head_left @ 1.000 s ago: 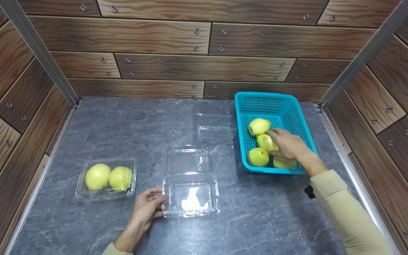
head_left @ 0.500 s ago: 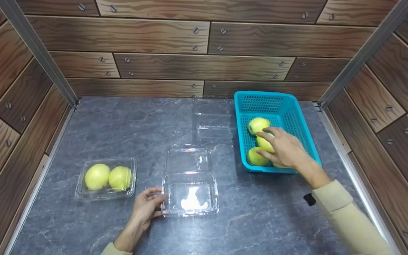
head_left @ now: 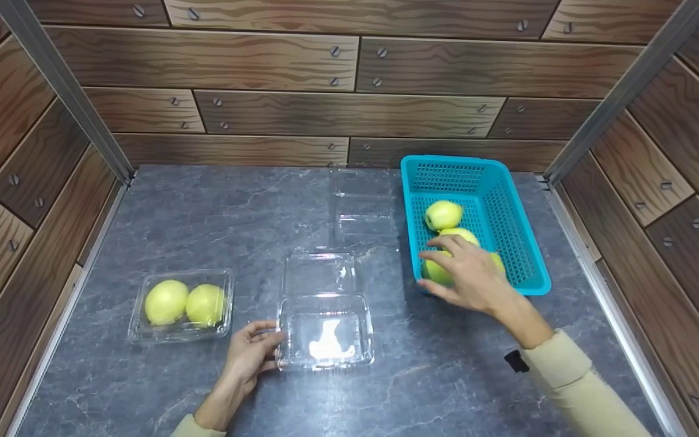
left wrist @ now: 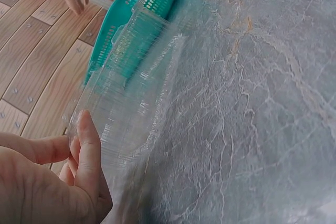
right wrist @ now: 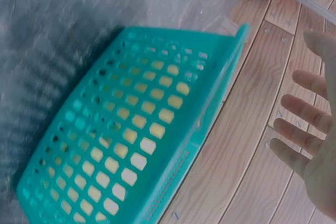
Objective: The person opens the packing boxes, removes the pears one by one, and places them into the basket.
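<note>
My left hand [head_left: 246,358] pinches the left edge of an open clear plastic clamshell box [head_left: 325,303]; its lid lies folded back behind the base. In the left wrist view, thumb and fingers meet at the rim of that box [left wrist: 126,108]. The right hand [head_left: 474,276] hovers over the near end of a teal basket [head_left: 531,258], fingers spread and holding nothing. Several yellow-green, pear-like fruits lie in the basket, the farthest fruit [head_left: 444,215] in full view and others partly hidden by the hand. From the right wrist, the open hand [right wrist: 315,124] shows above the basket's rim.
A closed clear box [head_left: 137,331] with two of the same fruits stands at the left. Another clear plastic box [head_left: 364,209] lies behind the open one, left of the basket. Wood-patterned walls [head_left: 276,115] enclose the grey marbled table [head_left: 234,212].
My right hand has let go of a fruit in the basket, then moved left and toward the basket's near edge with fingers spread. The left hand stays at the open box.
</note>
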### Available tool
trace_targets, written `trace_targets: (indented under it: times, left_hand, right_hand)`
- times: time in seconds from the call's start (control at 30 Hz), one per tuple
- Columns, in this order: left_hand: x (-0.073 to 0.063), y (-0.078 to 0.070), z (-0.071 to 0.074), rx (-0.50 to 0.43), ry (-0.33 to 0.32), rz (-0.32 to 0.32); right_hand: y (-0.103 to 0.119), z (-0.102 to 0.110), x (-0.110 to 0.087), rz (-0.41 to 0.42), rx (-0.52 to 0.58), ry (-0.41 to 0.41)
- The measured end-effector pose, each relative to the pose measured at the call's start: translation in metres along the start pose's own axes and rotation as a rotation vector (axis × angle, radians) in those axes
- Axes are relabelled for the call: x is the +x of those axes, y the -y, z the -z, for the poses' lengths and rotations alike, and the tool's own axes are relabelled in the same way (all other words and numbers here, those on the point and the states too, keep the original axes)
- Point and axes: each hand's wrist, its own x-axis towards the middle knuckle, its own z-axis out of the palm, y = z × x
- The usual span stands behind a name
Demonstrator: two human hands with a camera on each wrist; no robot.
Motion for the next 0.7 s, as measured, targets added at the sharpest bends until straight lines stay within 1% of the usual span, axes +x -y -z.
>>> trace_targets:
  times: [0.1, 0.3, 0.47, 0.7]
  left_hand:
    - [0.000, 0.000, 0.000, -0.003, -0.001, 0.003]
    - [0.000, 0.000, 0.000, -0.009, 0.001, 0.009]
    - [0.001, 0.000, 0.000, -0.010, 0.003, 0.010]
    - [0.001, 0.000, 0.000, -0.010, 0.000, 0.013]
  right_hand:
    - [0.009, -0.007, -0.002, 0.064, 0.018, -0.023]
    - [0.026, -0.026, -0.007, 0.178, 0.020, -0.075]
    - [0.037, -0.044, -0.012, 0.250, 0.045, -0.074]
    - [0.055, -0.064, -0.015, 0.357, 0.050, -0.075]
